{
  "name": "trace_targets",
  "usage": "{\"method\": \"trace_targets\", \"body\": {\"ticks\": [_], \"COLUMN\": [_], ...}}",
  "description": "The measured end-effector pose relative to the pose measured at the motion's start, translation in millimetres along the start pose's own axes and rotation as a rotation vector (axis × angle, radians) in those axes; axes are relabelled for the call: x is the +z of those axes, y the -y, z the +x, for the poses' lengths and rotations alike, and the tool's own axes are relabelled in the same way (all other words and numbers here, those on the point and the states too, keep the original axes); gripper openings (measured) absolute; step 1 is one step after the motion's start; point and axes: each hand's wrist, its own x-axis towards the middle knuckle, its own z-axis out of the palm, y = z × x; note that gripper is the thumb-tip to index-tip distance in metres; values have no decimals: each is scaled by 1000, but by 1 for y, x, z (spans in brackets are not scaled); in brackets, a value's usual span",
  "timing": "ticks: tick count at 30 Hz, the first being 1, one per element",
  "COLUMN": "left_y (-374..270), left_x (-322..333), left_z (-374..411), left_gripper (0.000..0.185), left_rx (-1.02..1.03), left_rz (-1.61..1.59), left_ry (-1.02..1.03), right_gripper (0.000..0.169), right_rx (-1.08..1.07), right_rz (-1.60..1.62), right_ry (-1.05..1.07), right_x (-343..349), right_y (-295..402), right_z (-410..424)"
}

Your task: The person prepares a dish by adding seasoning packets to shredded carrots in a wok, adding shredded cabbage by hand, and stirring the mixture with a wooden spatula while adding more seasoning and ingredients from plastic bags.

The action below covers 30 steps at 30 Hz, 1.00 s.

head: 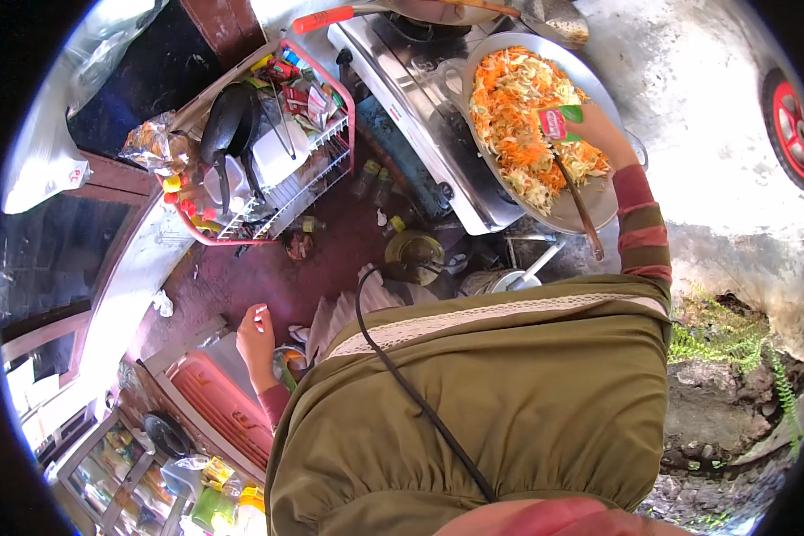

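My right hand [591,128] holds a green and red seasoning packet [555,124] over a wide metal pan [579,218]. Shredded orange and pale vegetables [519,110] fill much of the pan, which sits on a metal gas stove [415,114]. A ladle or turner with a brown handle [579,208] rests in the vegetables, its head buried. Off to the left, my left hand [258,335] is raised with curled fingers, away from the stove. Small white spots show at its fingertips; whether it grips anything small is unclear.
A wok with an orange handle [323,19] sits on the far burner. Left of the stove, a pink-rimmed rack [350,134] carries a black pan [230,120], packets and containers. Bottles [375,182] and a yellowish basin [414,249] stand on the floor. A black cable [415,395] crosses my front.
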Motion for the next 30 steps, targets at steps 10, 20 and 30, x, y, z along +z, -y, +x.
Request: {"method": "trace_targets", "body": {"ticks": [10, 20, 30], "left_y": [3, 46, 203], "left_x": [-34, -132, -216], "left_z": [-7, -72, -181], "left_gripper": [22, 39, 25], "left_rx": [-23, 239, -156], "left_rz": [-125, -274, -304], "left_ry": [-134, -365, -711], "right_gripper": [37, 51, 21], "right_rx": [65, -99, 110], "right_rz": [771, 2278, 1207], "right_ry": [-157, 1379, 2455], "right_x": [14, 122, 223], "right_y": [94, 466, 812], "right_z": [-18, -52, -259]}}
